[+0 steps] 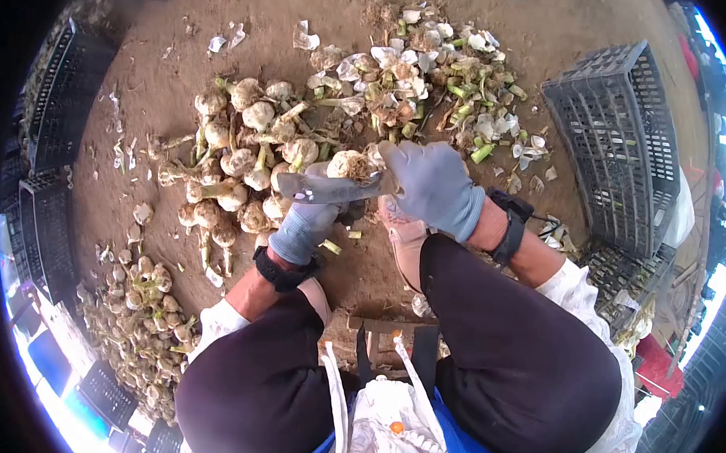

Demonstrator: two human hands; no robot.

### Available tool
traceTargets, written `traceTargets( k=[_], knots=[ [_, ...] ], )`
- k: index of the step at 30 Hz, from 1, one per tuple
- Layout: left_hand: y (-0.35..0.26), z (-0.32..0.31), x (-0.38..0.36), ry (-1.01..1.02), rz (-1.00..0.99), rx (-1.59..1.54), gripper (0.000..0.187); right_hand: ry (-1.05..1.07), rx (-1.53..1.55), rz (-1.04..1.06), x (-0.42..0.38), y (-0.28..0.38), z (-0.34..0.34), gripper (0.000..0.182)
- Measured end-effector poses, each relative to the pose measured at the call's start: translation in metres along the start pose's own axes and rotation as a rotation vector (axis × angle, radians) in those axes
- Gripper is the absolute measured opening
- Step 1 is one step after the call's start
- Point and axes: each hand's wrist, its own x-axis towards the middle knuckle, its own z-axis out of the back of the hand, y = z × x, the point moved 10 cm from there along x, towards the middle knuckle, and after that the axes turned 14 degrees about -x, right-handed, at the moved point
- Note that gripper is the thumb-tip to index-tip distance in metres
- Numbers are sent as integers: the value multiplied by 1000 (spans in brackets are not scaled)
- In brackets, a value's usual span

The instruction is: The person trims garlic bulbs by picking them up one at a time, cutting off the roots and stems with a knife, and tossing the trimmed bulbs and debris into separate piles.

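Observation:
My left hand (305, 224), in a grey glove, is closed around a garlic bulb (349, 166), whose rooty side shows above the blade. My right hand (438, 185), also gloved, grips the handle of a curved knife (332, 190). The knife's wide blade lies across the front of the bulb and over my left hand, hiding most of its fingers. Just left of my hands is a pile of garlic bulbs with stems (236, 163). Beyond my right hand sits a heap of cut stems and papery skins (466, 89).
A black plastic crate (618, 140) stands tilted at the right. More crates (69, 92) line the left edge. A larger spread of garlic (144, 322) lies at the lower left. My shoes and bent knees (519, 355) are close below my hands.

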Motion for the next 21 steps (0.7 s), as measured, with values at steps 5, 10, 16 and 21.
traceTargets(
  k=[5,10,16,21],
  knots=[
    [-45,-15,-8,-29,-227,330,13,-106,63,-2,-1,-9,-6,17],
    [-40,-11,-14,-52,-147,-147,13,206,-135,-245,-72,-95,-85,33],
    [-30,-39,10,15,-265,1162,20,516,1218,-506,-33,-3,-64,45],
    [-78,25,-2,-422,-484,465,28,147,1636,-770,-29,-24,-88,32]
  ],
)
